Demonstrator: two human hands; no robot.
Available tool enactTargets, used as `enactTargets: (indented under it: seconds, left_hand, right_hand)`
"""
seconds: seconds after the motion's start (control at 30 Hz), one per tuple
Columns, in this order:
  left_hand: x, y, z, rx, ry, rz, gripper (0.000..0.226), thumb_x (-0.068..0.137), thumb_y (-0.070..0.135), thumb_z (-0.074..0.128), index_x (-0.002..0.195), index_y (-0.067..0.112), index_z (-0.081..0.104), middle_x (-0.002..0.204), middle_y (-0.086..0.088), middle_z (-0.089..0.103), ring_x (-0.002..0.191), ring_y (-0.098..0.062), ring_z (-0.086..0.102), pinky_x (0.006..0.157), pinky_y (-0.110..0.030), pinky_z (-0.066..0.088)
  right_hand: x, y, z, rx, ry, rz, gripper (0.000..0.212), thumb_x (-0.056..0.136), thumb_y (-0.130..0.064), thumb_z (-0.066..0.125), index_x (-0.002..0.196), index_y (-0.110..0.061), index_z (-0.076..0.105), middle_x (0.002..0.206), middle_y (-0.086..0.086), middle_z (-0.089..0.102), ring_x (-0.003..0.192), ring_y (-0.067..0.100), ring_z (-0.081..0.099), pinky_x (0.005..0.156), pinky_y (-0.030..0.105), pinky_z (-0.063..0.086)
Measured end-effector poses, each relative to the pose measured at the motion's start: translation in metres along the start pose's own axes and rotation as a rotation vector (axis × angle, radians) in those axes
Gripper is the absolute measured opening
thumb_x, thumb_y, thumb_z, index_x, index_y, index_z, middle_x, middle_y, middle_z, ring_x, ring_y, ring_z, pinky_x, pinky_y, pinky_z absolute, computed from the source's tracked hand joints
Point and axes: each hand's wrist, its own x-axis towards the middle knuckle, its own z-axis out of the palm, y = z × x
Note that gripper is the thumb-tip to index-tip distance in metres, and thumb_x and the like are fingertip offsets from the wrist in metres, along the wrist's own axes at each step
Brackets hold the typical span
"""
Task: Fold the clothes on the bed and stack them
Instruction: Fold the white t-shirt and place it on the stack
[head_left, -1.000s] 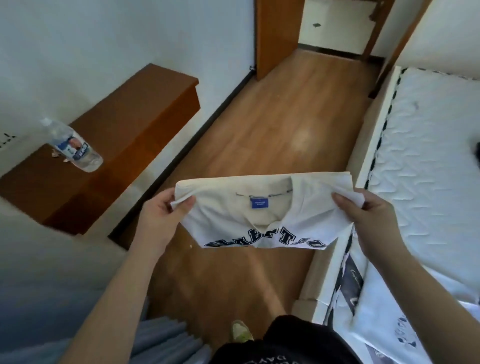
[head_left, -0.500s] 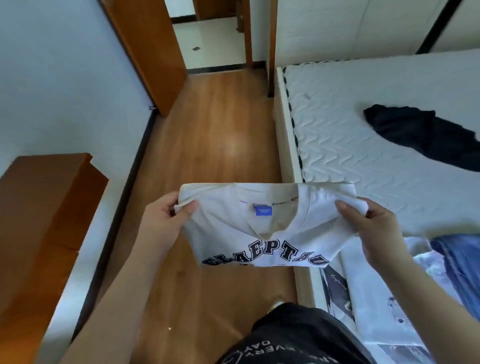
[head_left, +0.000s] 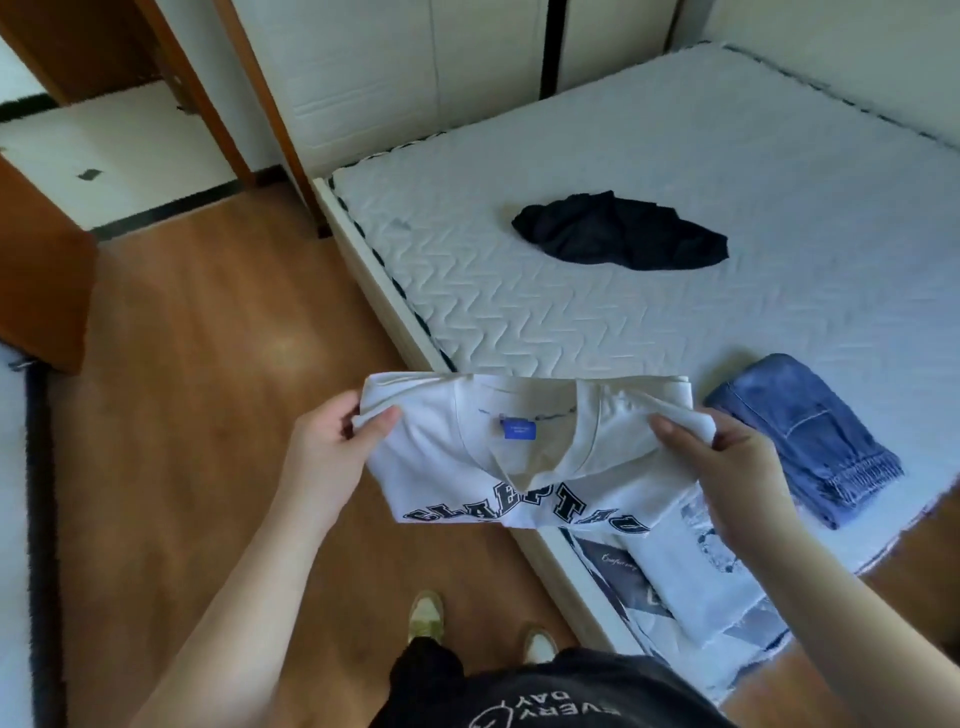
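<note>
Nearest the camera we see the wearer's black top (head_left: 550, 696) and two shoes (head_left: 427, 613) on the wooden floor (head_left: 197, 364).

Above these, both hands hold a folded cream T-shirt (head_left: 519, 457) in the air, over the near edge of the bed (head_left: 571, 312). The left hand (head_left: 324, 457) pinches the shirt's left end, thumb on top and fingers curled beneath. The right hand (head_left: 737, 467) pinches the right end the same way, thumb over the fabric. The shirt hangs level between them, collar and blue neck label (head_left: 519, 430) facing us, dark block lettering along its lower edge.

Directly below the shirt, a white printed garment (head_left: 711, 582) lies flat on the near corner of the mattress. Just beside the right hand, a folded pair of blue jeans (head_left: 800, 436) rests on the mattress, apart from the printed garment.

Farther out, a crumpled black garment (head_left: 618, 231) lies unfolded near the middle of the mattress, well apart from the jeans.

At the far end we see a pale wall (head_left: 415, 78) and a wooden door frame (head_left: 260, 93).
</note>
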Motion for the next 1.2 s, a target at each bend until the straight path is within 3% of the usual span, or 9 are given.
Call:
enactTargets:
  seconds: [0.13, 0.23, 0.3, 0.63, 0.7, 0.77, 0.97, 1.07, 1.2]
  left_hand:
    - [0.055, -0.003, 0.027, -0.029, -0.216, 0.042, 0.029, 0.077, 0.054, 0.069, 0.091, 0.029, 0.071, 0.080, -0.010, 0.069, 0.068, -0.010, 0.052, 0.062, -0.028, 0.039]
    - [0.088, 0.002, 0.047, 0.016, -0.404, 0.126, 0.029, 0.078, 0.056, 0.067, 0.092, 0.031, 0.071, 0.076, -0.003, 0.070, 0.061, -0.017, 0.055, 0.061, -0.030, 0.041]
    - [0.107, 0.007, 0.064, 0.031, -0.508, 0.147, 0.027, 0.078, 0.057, 0.066, 0.095, 0.038, 0.071, 0.084, 0.002, 0.074, 0.075, -0.022, 0.066, 0.069, -0.036, 0.050]
    - [0.126, 0.018, 0.161, 0.044, -0.911, 0.235, 0.016, 0.083, 0.050, 0.069, 0.097, 0.043, 0.070, 0.090, 0.010, 0.074, 0.086, -0.015, 0.068, 0.075, -0.032, 0.051]
    - [0.119, 0.019, 0.181, 0.050, -0.956, 0.234, 0.010, 0.088, 0.041, 0.069, 0.096, 0.045, 0.069, 0.089, 0.012, 0.074, 0.083, -0.010, 0.067, 0.070, -0.021, 0.050]
    - [0.109, 0.021, 0.203, 0.068, -0.996, 0.230, 0.010, 0.088, 0.039, 0.069, 0.097, 0.043, 0.070, 0.089, 0.011, 0.074, 0.085, -0.011, 0.067, 0.072, -0.024, 0.050]
    - [0.077, 0.016, 0.266, 0.115, -1.079, 0.180, 0.009, 0.088, 0.029, 0.071, 0.093, 0.037, 0.071, 0.090, 0.001, 0.074, 0.080, -0.010, 0.064, 0.072, -0.020, 0.048]
    - [0.069, 0.010, 0.288, 0.153, -1.072, 0.116, 0.004, 0.088, 0.023, 0.071, 0.092, 0.025, 0.071, 0.095, -0.017, 0.071, 0.082, -0.021, 0.061, 0.078, -0.036, 0.046]
    - [0.062, 0.008, 0.312, 0.212, -1.032, 0.091, 0.005, 0.090, 0.019, 0.069, 0.090, 0.024, 0.070, 0.090, -0.009, 0.073, 0.079, -0.016, 0.062, 0.073, -0.026, 0.048]
  right_hand:
    - [-0.010, 0.006, -0.003, 0.033, 0.183, 0.039, 0.019, 0.077, -0.032, 0.080, 0.089, -0.018, 0.076, 0.083, 0.010, 0.070, 0.078, 0.019, 0.062, 0.075, 0.041, 0.049]
    - [-0.027, 0.011, -0.001, 0.039, 0.387, 0.041, 0.006, 0.082, -0.022, 0.077, 0.085, -0.017, 0.075, 0.082, 0.011, 0.068, 0.078, 0.019, 0.058, 0.074, 0.041, 0.047]
    - [-0.038, 0.013, 0.000, -0.005, 0.486, 0.040, 0.003, 0.083, -0.024, 0.077, 0.086, -0.024, 0.076, 0.083, 0.006, 0.072, 0.075, 0.013, 0.060, 0.070, 0.034, 0.048]
    - [-0.118, 0.042, -0.018, -0.100, 0.847, 0.106, 0.007, 0.085, -0.023, 0.075, 0.080, -0.018, 0.072, 0.071, 0.006, 0.063, 0.069, 0.006, 0.050, 0.064, 0.027, 0.042]
    - [-0.136, 0.049, -0.028, -0.083, 0.910, 0.111, 0.009, 0.085, -0.020, 0.074, 0.079, -0.027, 0.074, 0.075, 0.003, 0.069, 0.067, 0.002, 0.054, 0.061, 0.018, 0.045]
    - [-0.148, 0.057, -0.039, -0.069, 0.956, 0.116, 0.016, 0.085, -0.018, 0.074, 0.077, -0.032, 0.074, 0.072, -0.006, 0.070, 0.066, 0.000, 0.055, 0.058, 0.013, 0.045]
    - [-0.163, 0.097, -0.078, 0.042, 0.978, 0.224, 0.010, 0.086, -0.022, 0.074, 0.085, -0.032, 0.075, 0.084, 0.001, 0.074, 0.076, 0.007, 0.062, 0.070, 0.031, 0.052]
    - [-0.160, 0.119, -0.100, 0.073, 0.947, 0.269, 0.010, 0.087, -0.024, 0.072, 0.084, -0.032, 0.075, 0.081, 0.001, 0.073, 0.073, 0.006, 0.061, 0.066, 0.027, 0.049]
    - [-0.150, 0.141, -0.126, 0.133, 0.916, 0.309, 0.009, 0.086, -0.022, 0.073, 0.081, -0.029, 0.075, 0.077, 0.004, 0.072, 0.070, 0.006, 0.057, 0.062, 0.024, 0.046]
